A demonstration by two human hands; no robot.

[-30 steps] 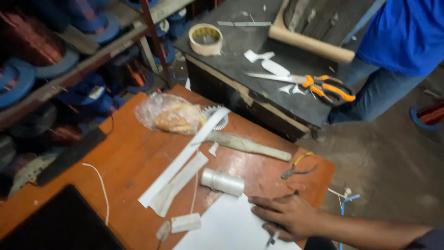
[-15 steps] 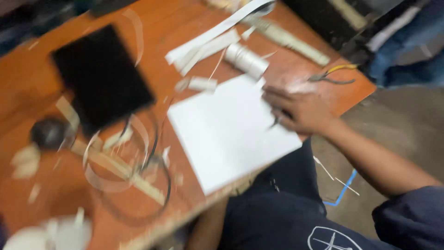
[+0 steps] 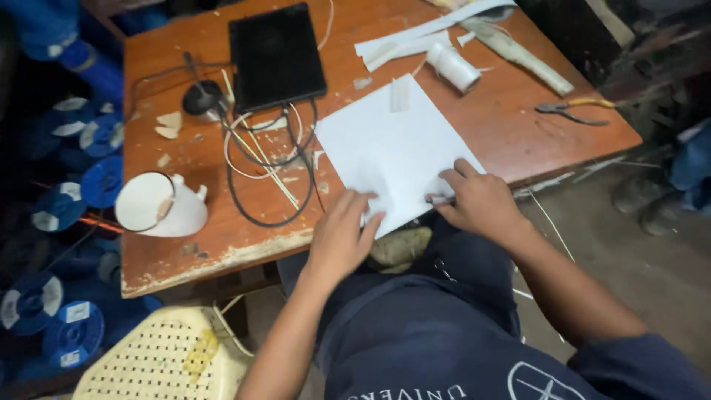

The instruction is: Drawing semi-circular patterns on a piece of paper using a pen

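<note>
Far left of frame: about eight blue wire spools point(image 3: 101, 180) with pale round labels, stacked beside worn orange wooden table point(image 3: 185, 255). One white funnel-shaped cup point(image 3: 159, 206) lower left on table. One black flat tablet point(image 3: 275, 55) upper centre, black and white cables point(image 3: 263, 159) looped below it. Centre: one white paper sheet point(image 3: 389, 144), plain, flat, corner overhanging near table edge. Left hand point(image 3: 342, 235) fingers flat, spread on sheet's near corner. Right hand point(image 3: 481, 201) fingers curled round thin dark pen point(image 3: 438, 199), resting on sheet's right edge. One white tape roll point(image 3: 453, 67), one yellow-handled pliers point(image 3: 574, 110) upper right.
</note>
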